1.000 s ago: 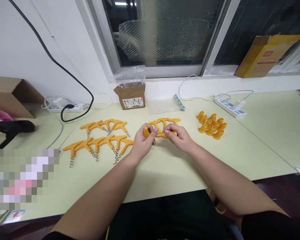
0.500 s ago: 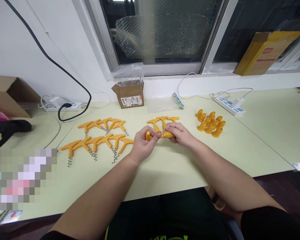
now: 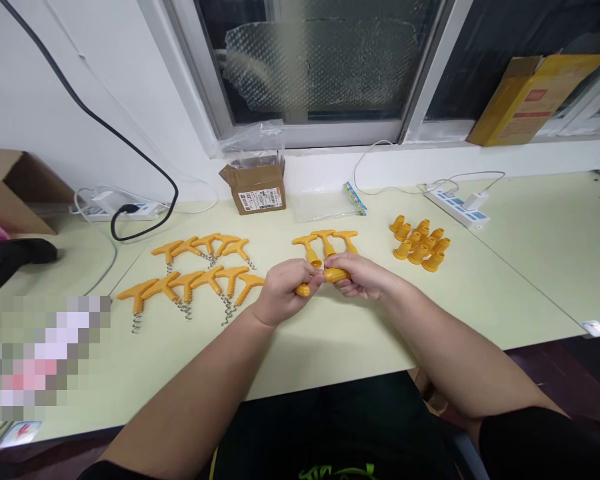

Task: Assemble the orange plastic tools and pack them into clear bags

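Evidently, the delicate spot is where the two hands meet, just above the pale green tabletop (image 3: pixel 530 267). The left hand (image 3: pixel 287 287) is curled tightly around a yellow, T-shaped plastic handle (image 3: pixel 303 290), one rounded end of which pokes out beneath its fingers. The right hand (image 3: pixel 363 275) has its thumb and fingers closed on a tapered yellow plastic sleeve (image 3: pixel 336 275), whose near end reaches the left fingertips. The joint itself is covered, so I cannot tell how far the two parts overlap, or whether a metal coil lies inside.

If the parts are pushed together off-line, the sleeve could jam or sit crooked; hiding the joint behind the fingers makes that easier to miss. Should a coil be inside, a slip could scrape its tip against a fingertip. The plastic looks smooth, so a loose pinch might drop a part onto the three yellow T-shaped pieces with sleeves (image 3: pixel 326 243) just beyond.

To the left, yellow T-handled corkscrews with bare metal spirals (image 3: pixel 184 279) lie overlapping; lifting one carelessly could snag its neighbours. On the right, upright yellow flanged sleeves (image 3: pixel 416 238) stand bunched closely, and a stray knuckle might topple several.
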Motion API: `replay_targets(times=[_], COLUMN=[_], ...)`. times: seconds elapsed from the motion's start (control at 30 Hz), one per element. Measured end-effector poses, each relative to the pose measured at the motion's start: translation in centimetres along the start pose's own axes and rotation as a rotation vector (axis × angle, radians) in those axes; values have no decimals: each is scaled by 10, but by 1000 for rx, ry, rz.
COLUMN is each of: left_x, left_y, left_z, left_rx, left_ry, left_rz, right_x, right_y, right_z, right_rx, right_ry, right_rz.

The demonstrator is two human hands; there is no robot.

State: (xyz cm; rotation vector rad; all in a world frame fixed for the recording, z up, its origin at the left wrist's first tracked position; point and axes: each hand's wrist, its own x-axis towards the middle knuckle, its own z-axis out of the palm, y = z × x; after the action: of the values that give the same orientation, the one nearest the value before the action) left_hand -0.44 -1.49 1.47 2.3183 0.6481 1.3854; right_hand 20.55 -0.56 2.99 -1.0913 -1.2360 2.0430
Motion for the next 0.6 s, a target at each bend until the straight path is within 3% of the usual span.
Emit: replay_targets(times=[0.23, 0.4, 0.6], left_x=[-1, 4, 12], left_y=[-3, -5, -1], left_z=[13, 18, 17], left_rx=[-326, -598, -793], left_ry=[202, 231, 246], left_rz=[-374, -636, -814], right_x=[4, 5, 6], right_y=[4, 9, 16], right_z=[8, 3, -4], right_rx=[-114, -394, -713], right_ry=[177, 295, 391], right_rz=[-314, -554, -809])
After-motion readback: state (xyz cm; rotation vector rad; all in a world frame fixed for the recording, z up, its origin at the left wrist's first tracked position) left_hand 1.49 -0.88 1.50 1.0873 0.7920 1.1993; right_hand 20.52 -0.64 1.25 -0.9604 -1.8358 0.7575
